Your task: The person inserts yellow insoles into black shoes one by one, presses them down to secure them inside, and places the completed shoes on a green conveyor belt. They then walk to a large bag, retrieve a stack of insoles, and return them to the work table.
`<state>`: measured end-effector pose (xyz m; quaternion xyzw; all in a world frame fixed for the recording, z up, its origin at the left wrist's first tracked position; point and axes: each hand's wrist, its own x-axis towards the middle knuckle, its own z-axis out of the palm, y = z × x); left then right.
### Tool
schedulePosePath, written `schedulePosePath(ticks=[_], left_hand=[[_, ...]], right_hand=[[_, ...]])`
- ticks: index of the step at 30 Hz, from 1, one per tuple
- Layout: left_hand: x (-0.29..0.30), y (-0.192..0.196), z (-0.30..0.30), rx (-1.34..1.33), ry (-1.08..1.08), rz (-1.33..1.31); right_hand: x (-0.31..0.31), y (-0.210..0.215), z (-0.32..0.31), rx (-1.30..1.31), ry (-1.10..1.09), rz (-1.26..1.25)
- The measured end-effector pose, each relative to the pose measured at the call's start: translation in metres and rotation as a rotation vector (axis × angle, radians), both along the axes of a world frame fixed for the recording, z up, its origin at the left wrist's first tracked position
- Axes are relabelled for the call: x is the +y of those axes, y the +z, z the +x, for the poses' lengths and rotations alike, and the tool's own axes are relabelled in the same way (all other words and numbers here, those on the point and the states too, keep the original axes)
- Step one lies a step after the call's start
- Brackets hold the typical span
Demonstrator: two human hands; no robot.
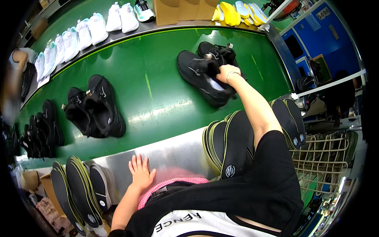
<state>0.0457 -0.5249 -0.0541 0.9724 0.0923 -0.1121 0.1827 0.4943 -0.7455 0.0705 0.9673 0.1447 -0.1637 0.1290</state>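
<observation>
On the right part of the green belt, my right hand (pixel 229 74) is closed on the collar of a black sneaker (pixel 195 71). A second black sneaker (pixel 211 49) of the pair is just beyond it, partly hidden. A pale patch shows inside the nearer shoe. My left hand (pixel 141 173) lies flat on the metal edge (pixel 166 152) in front of me, fingers stretched and holding nothing. Further left on the belt stands another pair of black sneakers (pixel 104 106), toes pointing away from me.
More black shoes (pixel 49 122) sit at the belt's left end. Stacks of black insoles (pixel 237 138) with yellow-green edges rest near my right elbow, and others (pixel 81 189) at lower left. White sneakers (pixel 83 33), brown boxes (pixel 185 11) and yellow insoles (pixel 231 14) line the far ledge. A wire rack (pixel 319 158) stands right.
</observation>
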Motion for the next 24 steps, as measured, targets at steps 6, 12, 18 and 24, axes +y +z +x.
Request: schedulePosePath(ticks=[6, 12, 18, 24], left_hand=[[0.006, 0.006, 0.011, 0.137, 0.044, -0.089], [0.011, 0.084, 0.035, 0.024, 0.691, -1.420], [-0.010, 0.072, 0.003, -0.180, 0.435, -0.661], [0.003, 0.078, -0.019, 0.040, 0.359, -0.643]], right_hand=[[0.068, 0.038, -0.104, 0.051, 0.110, 0.197], [0.103, 0.033, -0.237, 0.169, 0.286, 0.234], [0.099, 0.012, -0.337, 0.215, 0.325, 0.271], [0.063, 0.005, -0.363, 0.210, 0.312, 0.446]])
